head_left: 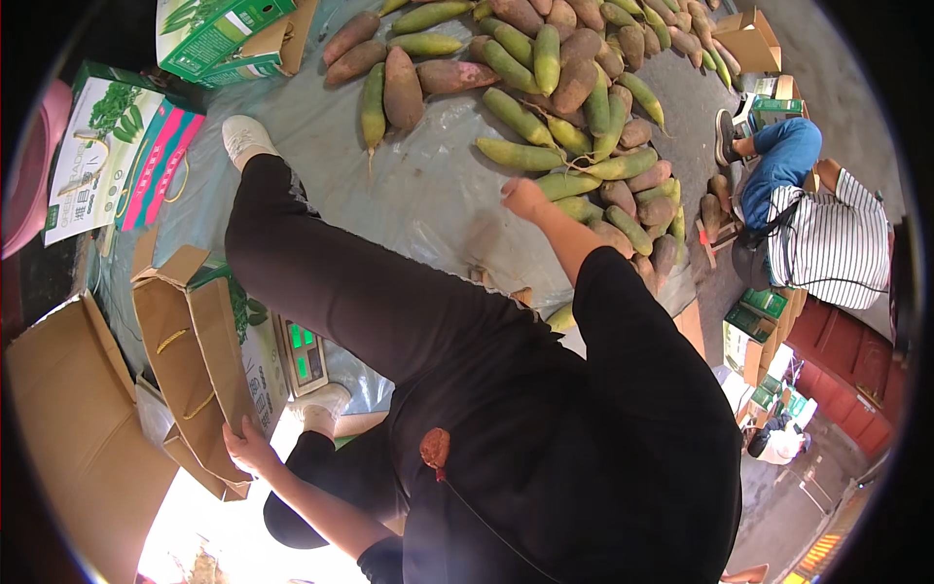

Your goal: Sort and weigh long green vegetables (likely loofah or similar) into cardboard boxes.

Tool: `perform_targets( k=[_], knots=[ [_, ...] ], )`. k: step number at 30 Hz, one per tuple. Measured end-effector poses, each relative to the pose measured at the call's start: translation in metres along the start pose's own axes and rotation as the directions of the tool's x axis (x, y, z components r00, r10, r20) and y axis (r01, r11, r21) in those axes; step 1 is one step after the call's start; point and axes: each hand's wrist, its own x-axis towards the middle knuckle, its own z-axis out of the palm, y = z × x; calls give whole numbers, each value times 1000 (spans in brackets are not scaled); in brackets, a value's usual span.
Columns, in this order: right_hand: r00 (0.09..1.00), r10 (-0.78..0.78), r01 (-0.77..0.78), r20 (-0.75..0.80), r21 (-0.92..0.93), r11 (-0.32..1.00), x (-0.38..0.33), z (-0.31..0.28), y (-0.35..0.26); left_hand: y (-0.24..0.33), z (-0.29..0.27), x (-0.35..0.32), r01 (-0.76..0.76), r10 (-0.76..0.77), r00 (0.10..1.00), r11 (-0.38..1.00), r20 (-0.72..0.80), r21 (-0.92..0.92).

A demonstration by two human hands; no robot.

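At about seven o'clock, nearest the camera, the left hand (248, 450) grips the lower edge of an open cardboard box (199, 375), fingers wrapped over the flap. The box stands tilted beside a small scale (303, 355) with a green display, just to its right at about eight o'clock. Out past the black-trousered leg, at about one o'clock, the right hand (523, 198) reaches to the near edge of the heap of long green and reddish radishes (545, 97) on a plastic sheet (428, 185) laid on the floor; its fingers look curled, but whether they grasp a radish I cannot tell. To do this well, it seems wise to keep the box mouth steady and wide, and to take one radish by its middle. Farther off at three o'clock a person in a striped shirt (837, 243) crouches among more boxes.
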Motion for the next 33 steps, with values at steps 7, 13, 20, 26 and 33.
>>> perform_targets(
  k=[7,13,20,26,33],
  knots=[
    [973,137,-169,-185,-168,971,28,-39,-17,0,-9,-3,-21,24,999,998,-42,61],
    [939,26,-146,-342,-332,932,33,-40,-8,4,3,1,32,-32,999,999,27,-3],
    [991,31,-94,-133,-498,862,24,-40,-39,-4,-1,-1,36,-36,999,999,-5,-18],
    [982,-176,181,74,-662,727,19,-20,-33,-4,2,-1,34,-34,999,999,-10,-6],
    [961,-266,234,80,-748,621,27,-13,-35,-18,6,-4,40,-39,994,999,-98,3]
  ],
)
